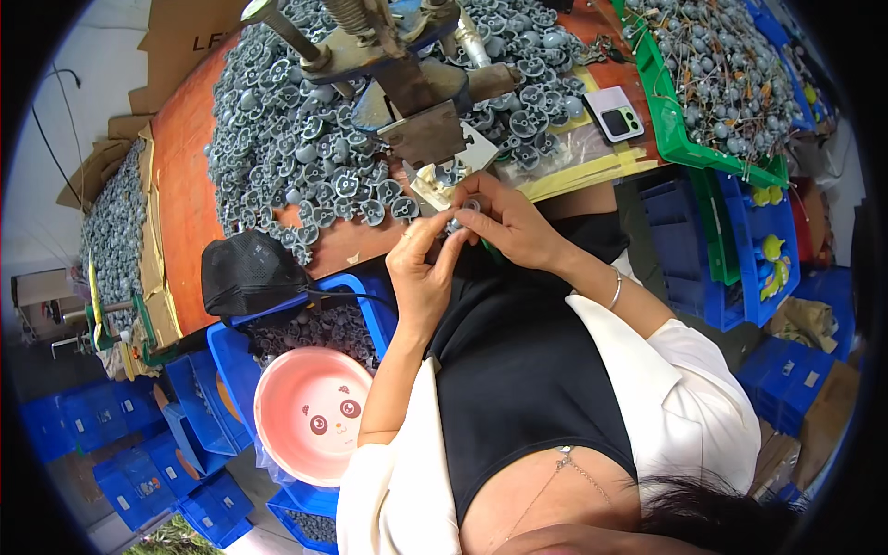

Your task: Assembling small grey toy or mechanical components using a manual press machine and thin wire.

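Small grey piece (pixel 452 225): one, held at the near edge of the counter (pixel 185 185), centre, just before a metal press (pixel 407 83) and beside a cream block (pixel 431 188). Left hand (pixel 421 264) and right hand (pixel 513 222): fingertips together, grip of each pinching the piece; its finer detail is hidden by the fingers. Stage: apparently mid-handling of a single piece, not yet set down. Quantity about it: a broad heap of grey cups (pixel 277 139), far and left; whether these are finished or waiting, cannot be told, so the amount left is uncertain. Green tray (pixel 661 120), far right: grey balls on thin stems, apparently a separate stock. Blue bin (pixel 222 351), near left: more grey parts, beneath a pink basin (pixel 287 393). Writing: large dark letters, partly cut off, on a cardboard sheet (pixel 190 69), far left; white labels on blue boxes (pixel 134 476), near left, too small to read; a printed cartoon face inside the basin. Phone (pixel 613 115), right: no legible brand.
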A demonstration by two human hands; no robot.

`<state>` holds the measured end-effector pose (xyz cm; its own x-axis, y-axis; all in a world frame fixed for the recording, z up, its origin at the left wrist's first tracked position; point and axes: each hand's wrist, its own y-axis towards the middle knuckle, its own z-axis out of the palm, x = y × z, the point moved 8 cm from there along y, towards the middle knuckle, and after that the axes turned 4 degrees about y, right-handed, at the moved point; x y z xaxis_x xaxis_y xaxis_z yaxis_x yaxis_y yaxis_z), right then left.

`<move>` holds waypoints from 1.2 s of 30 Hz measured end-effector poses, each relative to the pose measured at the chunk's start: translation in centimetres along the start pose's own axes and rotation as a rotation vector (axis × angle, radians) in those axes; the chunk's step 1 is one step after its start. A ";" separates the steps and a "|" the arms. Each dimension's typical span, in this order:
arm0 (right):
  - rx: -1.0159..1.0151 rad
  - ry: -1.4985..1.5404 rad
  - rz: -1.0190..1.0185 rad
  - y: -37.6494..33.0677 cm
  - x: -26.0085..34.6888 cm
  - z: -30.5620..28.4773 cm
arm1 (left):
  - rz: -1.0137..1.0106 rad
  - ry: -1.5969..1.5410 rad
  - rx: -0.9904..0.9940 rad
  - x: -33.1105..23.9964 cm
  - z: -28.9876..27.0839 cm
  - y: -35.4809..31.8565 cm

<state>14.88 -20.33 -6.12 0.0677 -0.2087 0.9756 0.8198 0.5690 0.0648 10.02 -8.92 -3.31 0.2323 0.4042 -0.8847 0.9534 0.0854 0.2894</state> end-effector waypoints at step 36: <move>-0.174 -0.185 -0.575 9.2 20.7 -5.5 | 0.083 0.562 -0.191 1.1 -0.3 3.6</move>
<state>27.00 -23.78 13.53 -0.4988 -0.2930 0.8157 0.7771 0.2656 0.5706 13.61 -7.93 -3.15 0.1170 0.8318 -0.5426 0.8731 0.1742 0.4554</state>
